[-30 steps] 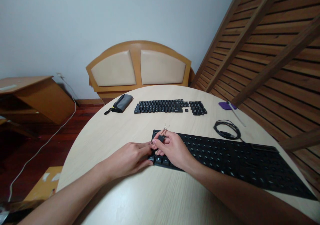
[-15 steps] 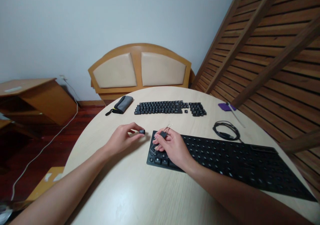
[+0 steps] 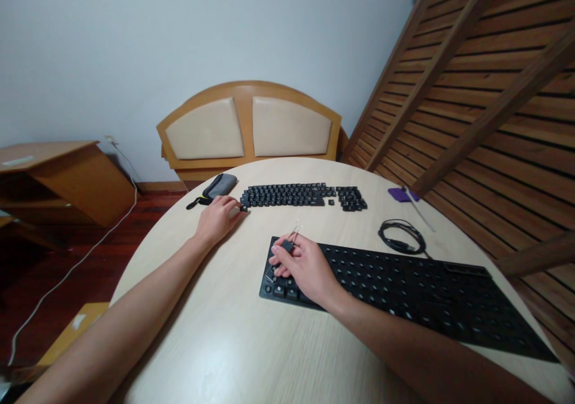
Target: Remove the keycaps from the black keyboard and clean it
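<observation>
A pale wall backs the scene, with slatted wooden frames (image 3: 476, 87) leaning at the right and a padded wooden headboard (image 3: 249, 125) standing behind a round, light-wood table (image 3: 233, 332).

On the table, nearest the person, lies a long black keyboard base (image 3: 404, 284), stripped of most caps so that rows of small switch stems show; a few caps remain at its left end. Farther back the removed keycaps (image 3: 305, 195) are laid out in neat rows, black with pale legends, keeping the layout of a keyboard. A grey pouch (image 3: 215, 187) with a black strap lies just left of those rows, a coiled black cable (image 3: 401, 236) sits near the base's far edge, and a small purple thing (image 3: 401, 194) lies near the table's right rim.

The right hand (image 3: 300, 266) rests on the left end of the keyboard base, fingers curled around a small wire keycap puller (image 3: 290, 241) with a dark grip, its thin loops pointing away. The left hand (image 3: 218, 218) is stretched out to the left end of the keycap rows, fingertips pinched on a single black keycap (image 3: 243, 209) touching the table there.
</observation>
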`<state>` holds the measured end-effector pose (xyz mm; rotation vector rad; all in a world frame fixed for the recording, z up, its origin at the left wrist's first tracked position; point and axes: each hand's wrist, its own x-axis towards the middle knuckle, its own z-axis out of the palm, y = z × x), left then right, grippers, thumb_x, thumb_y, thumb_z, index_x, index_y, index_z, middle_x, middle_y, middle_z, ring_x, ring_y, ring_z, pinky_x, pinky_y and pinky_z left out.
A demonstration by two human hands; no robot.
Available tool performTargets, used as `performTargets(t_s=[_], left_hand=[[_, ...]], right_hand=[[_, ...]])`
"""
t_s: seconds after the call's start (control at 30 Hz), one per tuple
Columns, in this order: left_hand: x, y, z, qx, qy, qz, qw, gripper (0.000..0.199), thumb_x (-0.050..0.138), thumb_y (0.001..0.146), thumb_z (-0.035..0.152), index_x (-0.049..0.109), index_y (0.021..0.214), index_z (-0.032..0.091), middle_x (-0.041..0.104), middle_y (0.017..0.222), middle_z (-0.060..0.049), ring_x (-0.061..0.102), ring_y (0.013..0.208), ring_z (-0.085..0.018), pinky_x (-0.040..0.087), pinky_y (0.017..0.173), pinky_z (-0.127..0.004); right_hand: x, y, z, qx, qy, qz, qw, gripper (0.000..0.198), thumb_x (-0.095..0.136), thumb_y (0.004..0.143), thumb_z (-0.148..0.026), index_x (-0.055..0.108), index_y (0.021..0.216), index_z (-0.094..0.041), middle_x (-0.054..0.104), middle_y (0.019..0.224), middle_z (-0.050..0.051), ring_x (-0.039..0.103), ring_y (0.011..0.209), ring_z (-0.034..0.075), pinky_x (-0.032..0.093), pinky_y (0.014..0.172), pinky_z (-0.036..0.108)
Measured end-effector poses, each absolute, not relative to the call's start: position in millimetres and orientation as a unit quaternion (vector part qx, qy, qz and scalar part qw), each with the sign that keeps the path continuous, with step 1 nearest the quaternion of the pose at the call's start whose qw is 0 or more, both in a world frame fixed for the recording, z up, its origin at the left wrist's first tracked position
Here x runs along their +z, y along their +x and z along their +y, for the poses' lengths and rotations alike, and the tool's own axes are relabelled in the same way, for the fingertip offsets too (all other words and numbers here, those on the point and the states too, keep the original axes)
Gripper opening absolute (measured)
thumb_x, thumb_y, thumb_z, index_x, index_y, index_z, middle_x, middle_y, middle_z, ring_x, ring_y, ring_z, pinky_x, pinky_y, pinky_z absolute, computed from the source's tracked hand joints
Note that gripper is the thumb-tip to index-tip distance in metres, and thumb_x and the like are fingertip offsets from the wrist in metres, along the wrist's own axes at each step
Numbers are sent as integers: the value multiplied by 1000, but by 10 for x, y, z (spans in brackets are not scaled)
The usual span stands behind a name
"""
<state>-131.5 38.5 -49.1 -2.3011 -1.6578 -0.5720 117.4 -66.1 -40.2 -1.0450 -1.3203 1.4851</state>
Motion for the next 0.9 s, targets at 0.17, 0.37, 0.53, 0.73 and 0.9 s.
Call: performTargets(t_s=[0.17,0.37,0.53,0.73,0.9], left_hand=[[-496,-1334,393,-178,-777,-591,127,23,59,93,40,72,100,22,70,111,-8,59,106,-28,54,77,-35],[-478,-1325,367,-169,-766,-607,127,22,58,93,38,72,102,22,69,113,-7,59,108,-28,55,74,-35],[-485,-1329,365,-165,-760,-617,122,23,58,93,36,70,107,23,68,115,-7,59,110,-28,55,76,-35],[-504,-1340,376,-164,-762,-616,113,21,57,94,34,70,107,24,68,116,-7,58,111,-27,54,75,-33],[-487,-1339,369,-171,-765,-611,106,20,56,94,33,70,105,24,68,115,-8,59,110,-28,54,73,-34]], right_hand=[[-396,1175,-663,597,-423,-527,432,32,73,82,-46,59,91,-18,71,74,2,65,54,10,54,51,21],[-382,1173,-670,604,-424,-520,430,28,72,83,-41,58,90,-18,71,73,1,64,53,9,53,51,19],[-398,1173,-669,605,-419,-524,428,30,72,83,-44,59,90,-18,70,73,1,64,53,10,53,52,20],[-390,1173,-671,602,-413,-532,429,35,72,82,-48,58,90,-18,70,73,2,65,54,10,55,52,21],[-387,1170,-675,599,-414,-534,429,35,72,82,-49,58,90,-18,70,73,2,65,55,10,55,53,22]])
